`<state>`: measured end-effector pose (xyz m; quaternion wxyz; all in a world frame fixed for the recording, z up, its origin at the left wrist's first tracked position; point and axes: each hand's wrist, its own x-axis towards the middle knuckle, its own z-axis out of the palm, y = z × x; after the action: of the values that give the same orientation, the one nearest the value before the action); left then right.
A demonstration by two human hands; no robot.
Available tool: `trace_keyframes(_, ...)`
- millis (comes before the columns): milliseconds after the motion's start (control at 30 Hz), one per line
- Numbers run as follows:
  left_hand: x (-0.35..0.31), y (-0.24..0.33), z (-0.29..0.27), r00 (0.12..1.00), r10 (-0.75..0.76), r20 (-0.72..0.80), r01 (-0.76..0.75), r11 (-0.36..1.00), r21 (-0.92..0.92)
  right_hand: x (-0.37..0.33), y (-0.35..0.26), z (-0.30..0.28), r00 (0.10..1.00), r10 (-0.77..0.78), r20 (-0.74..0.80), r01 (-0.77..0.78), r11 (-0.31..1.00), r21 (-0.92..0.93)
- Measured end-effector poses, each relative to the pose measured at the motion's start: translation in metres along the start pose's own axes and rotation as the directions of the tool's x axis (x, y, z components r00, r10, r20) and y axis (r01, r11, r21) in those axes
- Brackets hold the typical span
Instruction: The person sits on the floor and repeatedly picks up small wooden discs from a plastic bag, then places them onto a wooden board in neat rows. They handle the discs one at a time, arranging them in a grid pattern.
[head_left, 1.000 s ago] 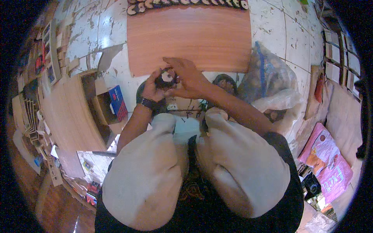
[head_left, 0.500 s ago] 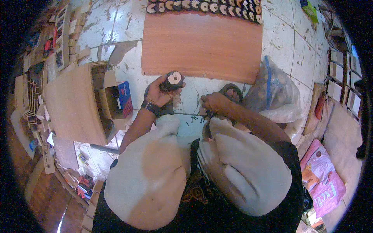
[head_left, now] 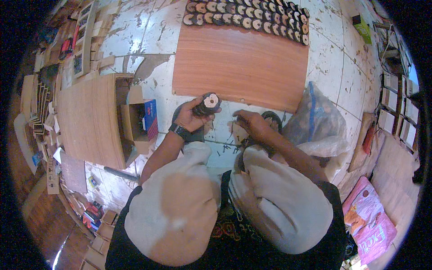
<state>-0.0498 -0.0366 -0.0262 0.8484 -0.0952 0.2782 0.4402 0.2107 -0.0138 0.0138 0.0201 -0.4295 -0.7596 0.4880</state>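
Note:
My left hand (head_left: 194,118) is wrapped round a short stack of dark-edged round discs (head_left: 212,101). The top disc has a pale, uneven-edged face with a small hole at its centre. To its right, my right hand (head_left: 254,125) has its thumb and fingers drawn together, pointing toward the stack but apart from it. Whatever lies between those fingertips is too small to make out. Several dark screws (head_left: 228,147) lie scattered on the pale floor between my feet, below both hands.
Beyond my hands lies a flat wooden board (head_left: 240,67), with rows of similar discs (head_left: 252,22) at its far end. On the left are a large cardboard box (head_left: 90,121) and a blue box (head_left: 150,114). A clear plastic bag (head_left: 317,119) and pink packet (head_left: 371,220) lie right.
The view has shifted, bringing more disc rows into sight. My right hand has moved slightly forward, away from the screws. The left hand still holds the stack.

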Motion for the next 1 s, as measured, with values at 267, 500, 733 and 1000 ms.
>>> trace_keyframes(267,0.006,-0.006,0.012,0.997,0.048,-0.057,-0.049,0.999,-0.009,0.047,-0.044,0.006,0.878,0.120,-0.464,0.162,0.837,0.523)
trace_keyframes(500,0.007,-0.006,0.015,0.990,0.058,-0.126,-0.067,0.995,-0.072,0.058,-0.053,0.005,0.852,-0.028,-0.523,0.199,0.941,0.273)
trace_keyframes(733,0.004,0.000,0.007,0.994,0.085,-0.068,-0.088,0.996,-0.032,0.072,-0.054,0.012,0.819,-0.145,-0.555,0.308,0.927,0.214)
trace_keyframes(1000,-0.008,0.026,0.003,0.995,0.092,-0.047,-0.095,0.992,-0.080,0.094,-0.060,0.010,0.833,-0.414,-0.368,0.441,0.897,-0.011)
